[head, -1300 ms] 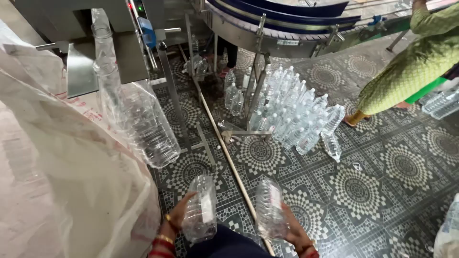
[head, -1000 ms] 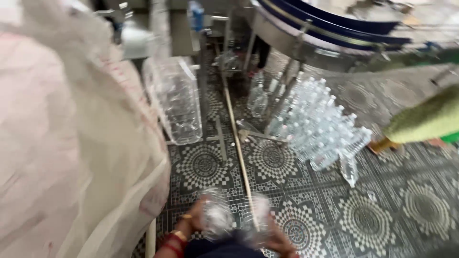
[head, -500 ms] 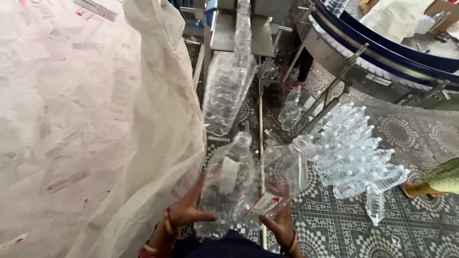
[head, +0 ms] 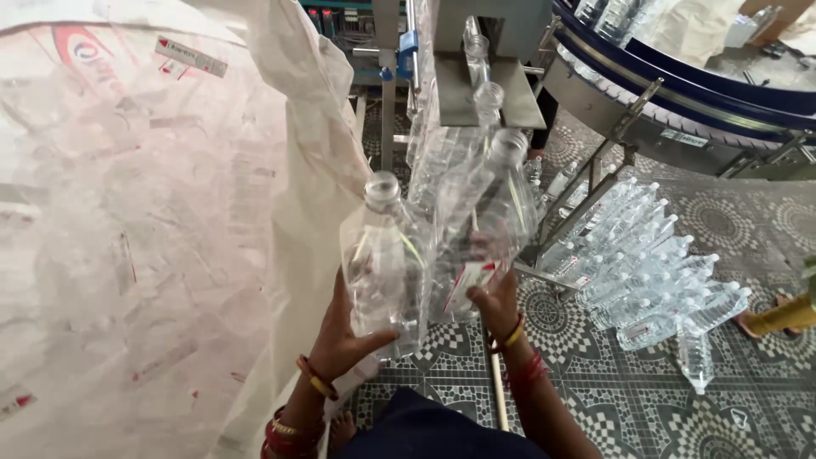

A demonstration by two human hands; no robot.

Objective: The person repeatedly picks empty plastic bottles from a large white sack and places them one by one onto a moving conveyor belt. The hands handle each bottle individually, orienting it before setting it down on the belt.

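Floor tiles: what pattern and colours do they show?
The floor tiles show round floral medallions, dark grey-green on pale grey; the head view shows them best.

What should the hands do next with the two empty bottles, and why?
Probably lift both a little further toward the metal chute ahead. The left hand holds one clear empty bottle upright, and the right hand holds a second bottle tilted, its open neck already pointing at the row of uncapped bottles up there.

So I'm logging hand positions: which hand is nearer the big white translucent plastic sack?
Left. The left hand grips a clear empty plastic bottle right beside the big white translucent plastic sack; the right hand holds another clear bottle farther from it.
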